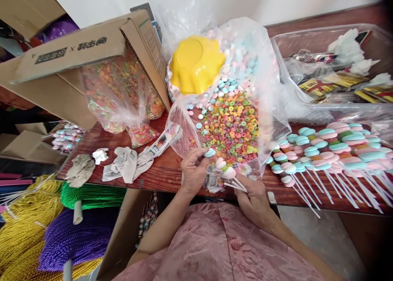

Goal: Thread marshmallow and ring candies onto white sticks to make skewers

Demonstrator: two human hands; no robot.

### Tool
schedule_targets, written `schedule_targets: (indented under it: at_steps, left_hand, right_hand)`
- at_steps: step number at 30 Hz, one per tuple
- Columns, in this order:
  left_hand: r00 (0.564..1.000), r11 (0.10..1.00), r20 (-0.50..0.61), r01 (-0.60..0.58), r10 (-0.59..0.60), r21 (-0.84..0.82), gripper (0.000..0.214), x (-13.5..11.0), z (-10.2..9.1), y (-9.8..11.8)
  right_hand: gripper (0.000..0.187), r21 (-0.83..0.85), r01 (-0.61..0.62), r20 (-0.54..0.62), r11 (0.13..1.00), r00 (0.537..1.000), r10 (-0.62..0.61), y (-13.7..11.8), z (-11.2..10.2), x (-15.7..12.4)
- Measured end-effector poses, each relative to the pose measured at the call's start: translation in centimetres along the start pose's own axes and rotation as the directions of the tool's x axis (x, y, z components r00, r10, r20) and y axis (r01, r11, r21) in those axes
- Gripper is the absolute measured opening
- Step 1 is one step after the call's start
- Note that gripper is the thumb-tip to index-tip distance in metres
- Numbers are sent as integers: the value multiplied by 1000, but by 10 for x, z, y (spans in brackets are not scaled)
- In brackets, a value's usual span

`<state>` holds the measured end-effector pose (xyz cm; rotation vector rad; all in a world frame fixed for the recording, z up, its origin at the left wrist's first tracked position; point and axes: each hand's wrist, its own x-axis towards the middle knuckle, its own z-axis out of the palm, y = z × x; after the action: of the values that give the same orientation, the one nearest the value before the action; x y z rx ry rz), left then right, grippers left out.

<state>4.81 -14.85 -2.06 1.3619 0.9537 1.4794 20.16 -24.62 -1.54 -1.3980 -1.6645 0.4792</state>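
Observation:
My left hand pinches a pale blue marshmallow candy at the table's front edge. My right hand is closed on several thin white sticks whose tip carries pink and white candies. The blue candy sits at the top of that stack. Just behind both hands lies an open clear plastic bag of colourful ring candies and pastel marshmallows. An upturned yellow bowl rests on the marshmallows.
Finished candy skewers lie in a row at right on the wooden table. A clear bin stands behind them. A cardboard box with candy bags is at left. Crumpled gloves lie nearby. Coloured cord bundles sit below left.

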Motion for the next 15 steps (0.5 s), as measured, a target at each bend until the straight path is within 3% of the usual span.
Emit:
schedule_targets:
  at_steps: [5, 11, 15]
  left_hand:
    - [969, 953, -44, 231, -244, -195, 24, -3, 10, -1]
    - [973, 970, -19, 229, -231, -85, 20, -5, 10, 0]
    - [936, 913, -34, 332, -349, -238, 30, -8, 13, 5]
  right_hand:
    - [23, 107, -1, -18, 994, 1000, 3, -3, 9, -1]
    - [23, 113, -39, -79, 993, 996, 48, 0, 12, -1]
    - [27, 32, -33, -14, 999, 999, 33, 2, 10, 4]
